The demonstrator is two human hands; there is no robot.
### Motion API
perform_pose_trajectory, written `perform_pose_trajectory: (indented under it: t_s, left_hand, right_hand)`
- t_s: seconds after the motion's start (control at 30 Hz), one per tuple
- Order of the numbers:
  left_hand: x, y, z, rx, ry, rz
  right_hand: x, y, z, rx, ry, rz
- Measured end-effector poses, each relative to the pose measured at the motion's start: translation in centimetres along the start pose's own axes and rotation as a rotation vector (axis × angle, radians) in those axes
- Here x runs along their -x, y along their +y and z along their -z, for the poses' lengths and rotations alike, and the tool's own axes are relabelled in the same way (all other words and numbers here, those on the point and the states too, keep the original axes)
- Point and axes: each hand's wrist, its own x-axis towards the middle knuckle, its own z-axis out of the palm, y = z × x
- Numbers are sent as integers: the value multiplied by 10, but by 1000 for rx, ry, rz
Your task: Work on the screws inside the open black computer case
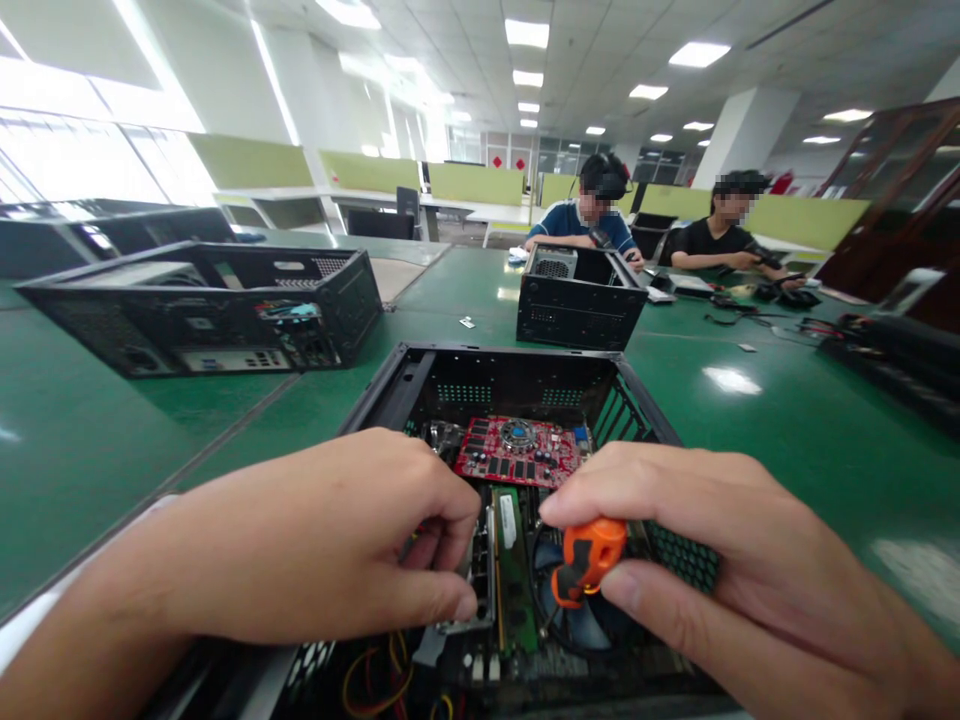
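Observation:
An open black computer case (525, 366) lies in front of me, with both my hands over its inside. My right hand (720, 550) grips a short orange-and-black screwdriver (590, 555) between thumb and fingers, above the cooling fan (589, 625). The screwdriver's tip is hidden. My left hand (390, 545) is closed, its fingers curled down beside a metal bracket (484, 570); what they hold, if anything, is hidden. Between the hands stands a green memory stick (513, 580) with a white label. Beyond them sits a red graphics card (521, 452) with a small round fan.
Another open case (315, 310) lies on the green table (780, 400) at left, and a smaller one (577, 305) stands ahead. Two people (585, 215) work across the table. Cables and dark parts (900, 360) lie at right. Loose coloured wires (375, 680) hang in my case.

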Motion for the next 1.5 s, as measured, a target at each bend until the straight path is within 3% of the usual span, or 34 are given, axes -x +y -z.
perform_pose_trajectory:
  t_s: [0.2,0.4,0.67,0.9,1.23,1.37,1.5]
  left_hand:
    - [0,1,0,41,-7,-19]
    - [-1,2,0,31,-9,-14]
    - [2,1,0,19,-17,5]
    - [-1,3,1,27,-18,11]
    - [0,1,-1,40,-6,-21]
    - [-1,2,-1,19,-5,-4]
    - [0,3,1,22,-15,6]
  right_hand:
    - [0,5,3,-4,-45,30]
    - [3,-1,0,26,-11,-58]
    - [0,1,-4,32,-41,-20]
    - [-6,4,-4,46,23,61]
    - [0,4,1,103,-54,21]
    - [-7,4,-1,40,-18,76]
    - [-7,0,-2,146,86,-18]
